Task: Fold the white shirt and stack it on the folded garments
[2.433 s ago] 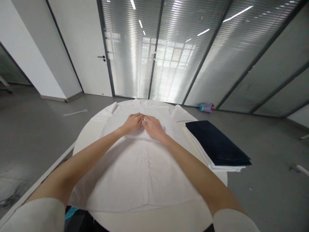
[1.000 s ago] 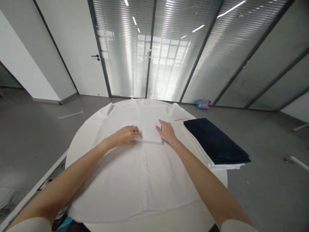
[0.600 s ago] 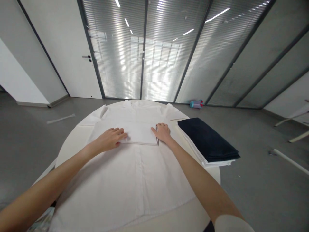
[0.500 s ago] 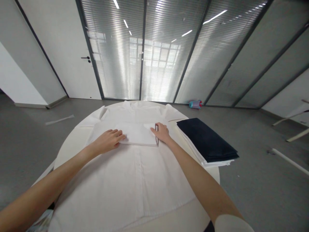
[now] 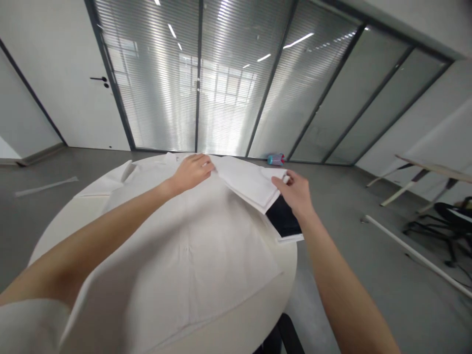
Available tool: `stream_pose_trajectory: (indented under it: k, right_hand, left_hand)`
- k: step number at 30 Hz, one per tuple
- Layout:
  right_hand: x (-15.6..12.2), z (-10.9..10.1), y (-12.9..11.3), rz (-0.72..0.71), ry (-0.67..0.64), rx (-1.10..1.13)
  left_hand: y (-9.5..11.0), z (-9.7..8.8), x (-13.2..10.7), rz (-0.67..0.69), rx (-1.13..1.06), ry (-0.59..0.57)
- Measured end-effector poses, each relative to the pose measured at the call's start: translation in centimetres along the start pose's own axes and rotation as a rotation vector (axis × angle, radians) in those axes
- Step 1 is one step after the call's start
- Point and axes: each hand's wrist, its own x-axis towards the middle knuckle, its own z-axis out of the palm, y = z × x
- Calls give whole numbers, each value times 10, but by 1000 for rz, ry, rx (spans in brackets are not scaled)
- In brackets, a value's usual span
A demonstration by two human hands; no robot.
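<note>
A folded white cloth [image 5: 246, 183] is lifted off the table and held between both hands. My left hand [image 5: 192, 172] grips its left end, fingers closed. My right hand [image 5: 296, 192] pinches its right end, above a stack of folded cloths with a dark navy one [image 5: 283, 221] on top. Below them a white shirt [image 5: 177, 250] lies spread flat over the round white table [image 5: 236, 324], its collar at the far side.
A glass wall with blinds and a white door [image 5: 66, 73] stand behind. A small coloured bottle [image 5: 276, 159] lies on the grey floor. At the right are a tilted table [image 5: 424, 172], a black chair [image 5: 453, 216] and a white bar [image 5: 413, 255] on the floor.
The folded white cloth, which lay on the shirt under both hands, has been picked up and carried right toward the dark stack. My view has turned to the right.
</note>
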Motion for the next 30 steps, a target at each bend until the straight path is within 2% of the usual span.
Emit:
stream_pose_trajectory:
  k: [3, 5, 7, 10, 13, 15, 20, 23, 25, 27, 30]
  right_hand:
    - [-11, -53, 18, 61, 166, -122]
    - [-21, -73, 32, 80, 265, -179]
    - [-32, -83, 46, 106, 311, -227]
    - [-49, -88, 68, 195, 265, -346]
    - [-63, -87, 86, 271, 192, -480]
    - [-66, -86, 92, 277, 188, -484]
    - [-65, -87, 98, 287, 225, -267]
    - [-72, -91, 101, 292, 212, -383]
    - [-73, -94, 100, 192, 234, -542]
    - [-64, -93, 92, 6, 270, -638]
    - [-29, -83, 70, -214, 186, -645]
  left_hand:
    - [31, 31, 64, 79, -26, 69]
    - [50, 51, 95, 87, -53, 98]
    - [66, 70, 113, 79, -103, 110]
    - [83, 99, 115, 128, -193, 41]
    - [97, 122, 100, 176, -267, -69]
    - [103, 131, 91, 144, -313, -81]
    - [102, 133, 87, 42, -405, 22]
    - [97, 126, 87, 64, -460, 31]
    - [97, 120, 87, 83, -517, 28]
    - [104, 114, 92, 32, -586, 62]
    - [126, 107, 116, -88, -659, 60]
